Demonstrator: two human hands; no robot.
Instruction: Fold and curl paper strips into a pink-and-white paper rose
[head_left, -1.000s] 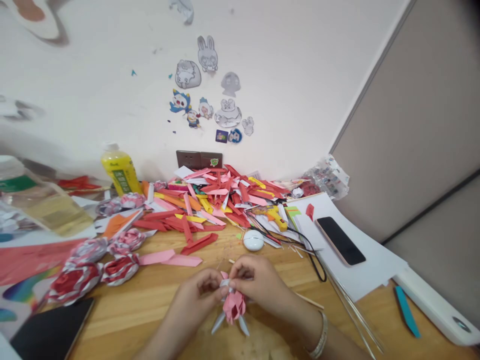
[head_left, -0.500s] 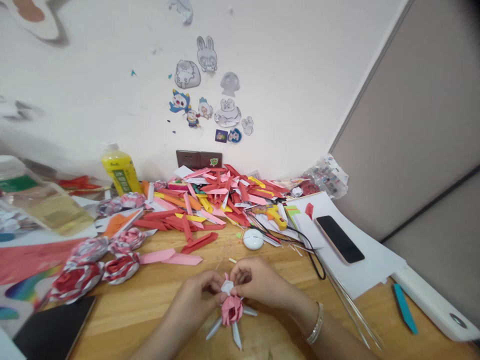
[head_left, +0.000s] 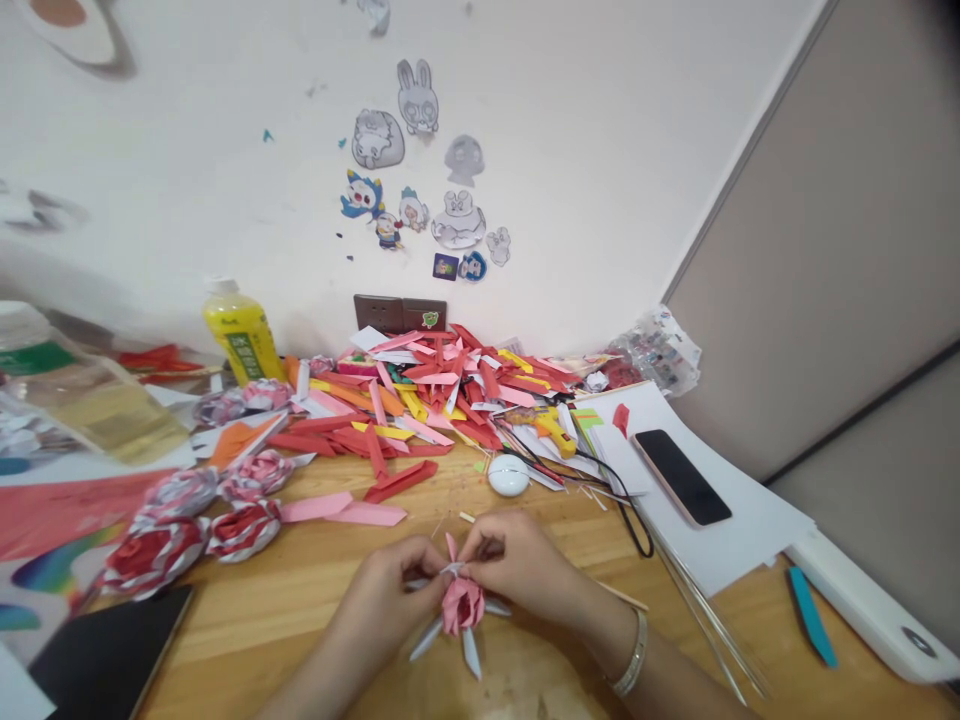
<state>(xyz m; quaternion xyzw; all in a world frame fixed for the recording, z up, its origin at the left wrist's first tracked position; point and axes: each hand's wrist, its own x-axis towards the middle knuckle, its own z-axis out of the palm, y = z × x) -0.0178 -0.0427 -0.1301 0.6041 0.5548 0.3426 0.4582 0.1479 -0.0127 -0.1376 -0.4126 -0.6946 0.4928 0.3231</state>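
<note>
A pink folded paper flower (head_left: 463,606) with white pointed strips sticking out sits low in the middle of the view, just above the wooden table (head_left: 292,600). My left hand (head_left: 409,585) pinches its far side from the left, thumb and forefinger on a white and pink folded strip. From the right, my right hand (head_left: 506,560) pinches the same spot, its fingertips almost meeting those of the left. The fingers partly cover the strip between them.
Behind lies a heap of folded paper strips (head_left: 450,385), with a yellow glue gun (head_left: 553,432) and its cable. Finished paper flowers (head_left: 244,528) and bottles (head_left: 241,330) stand left. A white round case (head_left: 508,475), a phone (head_left: 682,478) and a teal cutter (head_left: 812,617) lie toward the right.
The white flap between my fingertips, upright before, is now folded down flatter toward the flower. Both hands stay pinched at the same place, and the view has shifted slightly.
</note>
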